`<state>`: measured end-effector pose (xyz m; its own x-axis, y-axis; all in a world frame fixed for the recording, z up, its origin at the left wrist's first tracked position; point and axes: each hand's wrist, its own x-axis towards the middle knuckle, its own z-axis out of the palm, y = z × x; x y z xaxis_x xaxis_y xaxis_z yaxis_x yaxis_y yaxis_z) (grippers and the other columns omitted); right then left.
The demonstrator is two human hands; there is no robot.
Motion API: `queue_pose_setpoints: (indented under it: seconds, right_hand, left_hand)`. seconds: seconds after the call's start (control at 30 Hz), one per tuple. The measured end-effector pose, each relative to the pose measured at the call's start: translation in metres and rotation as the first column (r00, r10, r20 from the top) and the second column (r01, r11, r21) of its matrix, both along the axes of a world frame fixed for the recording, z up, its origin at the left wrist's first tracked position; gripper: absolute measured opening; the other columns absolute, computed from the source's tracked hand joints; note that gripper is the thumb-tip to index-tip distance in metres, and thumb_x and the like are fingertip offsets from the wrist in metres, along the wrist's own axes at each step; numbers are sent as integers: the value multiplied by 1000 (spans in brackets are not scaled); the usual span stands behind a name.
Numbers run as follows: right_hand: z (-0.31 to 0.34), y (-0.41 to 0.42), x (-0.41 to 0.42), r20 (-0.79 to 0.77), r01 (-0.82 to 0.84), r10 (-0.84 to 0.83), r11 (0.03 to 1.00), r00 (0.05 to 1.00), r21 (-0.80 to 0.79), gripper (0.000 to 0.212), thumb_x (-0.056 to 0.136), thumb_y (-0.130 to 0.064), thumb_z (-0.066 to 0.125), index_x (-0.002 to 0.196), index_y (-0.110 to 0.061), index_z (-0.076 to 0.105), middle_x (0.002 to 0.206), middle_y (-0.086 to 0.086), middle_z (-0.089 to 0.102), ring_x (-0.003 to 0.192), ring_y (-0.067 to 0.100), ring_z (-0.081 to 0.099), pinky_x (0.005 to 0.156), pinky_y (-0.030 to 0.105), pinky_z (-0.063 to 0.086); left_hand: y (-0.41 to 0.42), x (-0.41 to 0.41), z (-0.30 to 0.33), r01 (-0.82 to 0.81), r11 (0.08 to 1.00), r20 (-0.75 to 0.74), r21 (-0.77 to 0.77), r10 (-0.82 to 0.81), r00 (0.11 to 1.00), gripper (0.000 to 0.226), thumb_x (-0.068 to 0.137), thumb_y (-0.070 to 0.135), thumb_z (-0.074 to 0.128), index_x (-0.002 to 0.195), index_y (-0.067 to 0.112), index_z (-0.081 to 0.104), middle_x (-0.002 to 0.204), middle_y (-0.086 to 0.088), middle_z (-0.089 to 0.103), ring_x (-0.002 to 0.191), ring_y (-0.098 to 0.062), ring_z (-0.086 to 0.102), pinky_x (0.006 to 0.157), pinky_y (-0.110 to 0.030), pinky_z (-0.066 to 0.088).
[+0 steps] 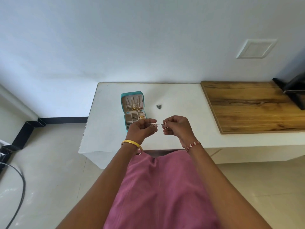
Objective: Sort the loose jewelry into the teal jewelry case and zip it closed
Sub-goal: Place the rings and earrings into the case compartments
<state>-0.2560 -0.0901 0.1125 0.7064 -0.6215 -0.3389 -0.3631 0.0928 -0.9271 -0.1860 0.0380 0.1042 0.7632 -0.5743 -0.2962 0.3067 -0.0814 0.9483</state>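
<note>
Teal jewelry case (pixel 133 109) lies open on the white desk (pixel 105 129), left of centre. Left hand (pixel 142 128) and right hand (pixel 177 127) each pinch one end of a small silver piece (pixel 159 124), held above the desk just right of the case. Loose silver cluster (pixel 159 106) lies on the desk beyond.

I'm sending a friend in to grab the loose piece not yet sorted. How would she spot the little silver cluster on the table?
Start at the white table against the wall, with the open teal jewelry case on it. Look just right of the case's lid: the small silver cluster lies alone on bare tabletop. Unlike the gold pieces inside the case, it is greyish and outside it.
</note>
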Motion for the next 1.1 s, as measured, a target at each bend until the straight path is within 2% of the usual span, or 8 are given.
queue_pose_setpoints:
  seconds: [0.07, 0.13, 0.37, 0.6, 0.73, 0.87, 1.0, 1.1]
  right_hand:
    - [1, 4, 1, -53, -35, 19, 944, 998, -328, 18, 80, 6, 53, 81, -2, 68, 72, 5, 63, 63, 20, 57, 65, 23, 52]
    - [8, 11, 2, -44, -79, 66, 838, 997, -541, 20, 81, 3, 54, 88, -4, 71, 81, 1, 64, 70, 13, 54, 64, 7, 42]
    - [22, 27, 5, 63, -119, 200, 776, 978, -620, 21, 84, 0, 60, 101, -5, 69, 96, 12, 69, 76, 12, 57, 61, 1, 40]
    - [20, 30, 4, 134, -55, 170, 795, 976, -604, 12, 81, -5, 66, 92, -1, 70, 89, 13, 69, 72, 16, 60, 62, 6, 43]
    - [14, 27, 6, 180, 0, 112, 848, 977, -530, 9, 80, -4, 67, 88, -3, 72, 85, 11, 70, 71, 14, 60, 63, 6, 45]
    - [11, 22, 7, 206, 24, 59, 925, 977, -379, 11, 80, -2, 66, 89, -3, 72, 78, 7, 68, 67, 13, 60, 69, 31, 55]
    - [11, 23, 8, 206, 10, 47, 964, 977, -266, 16, 82, 4, 61, 94, -1, 70, 78, 8, 66, 64, 12, 59, 63, 26, 55]
    - [11, 23, 9, 212, 2, 35, 985, 977, -170, 15, 83, 0, 61, 95, -2, 70, 80, 9, 67, 69, 15, 61, 62, 24, 55]
  left_hand:
    - [-1, -1, 4, -37, 999, -28, -39, 36, 999, 15, 82, -6, 58, 86, 6, 65, 57, 6, 69, 60, -9, 66, 75, -26, 56]
    - [-3, -2, 7, -92, 995, -40, -49, 90, 995, 11, 83, -5, 58, 89, 2, 64, 54, 5, 68, 56, -9, 65, 71, -25, 57]
    - [-10, 0, 23, -203, 979, -17, -14, 202, 979, 14, 87, 10, 58, 74, 5, 63, 46, 5, 64, 45, -5, 63, 55, -15, 55]
    - [-13, 2, 22, -226, 969, 132, 99, 213, 968, 30, 88, 23, 58, 60, 11, 61, 37, 12, 58, 40, -1, 58, 49, -11, 52]
    - [-15, 1, 22, -231, 967, 135, 111, 215, 967, 28, 92, 24, 51, 79, 4, 65, 54, 2, 65, 44, -1, 61, 56, -17, 54]
    - [-12, 0, 21, -125, 983, 203, 136, 96, 974, 24, 92, 13, 50, 98, -5, 65, 70, 0, 63, 52, 2, 61, 63, -19, 52]
    - [-11, 4, 18, -199, 965, 346, 170, 131, 929, 18, 86, 9, 58, 94, -4, 67, 74, -6, 65, 64, -12, 64, 72, -29, 53]
    - [-10, 7, 19, -249, 947, 447, 202, 137, 884, 16, 84, 13, 63, 94, 2, 70, 82, -5, 64, 72, -16, 58, 65, -11, 46]
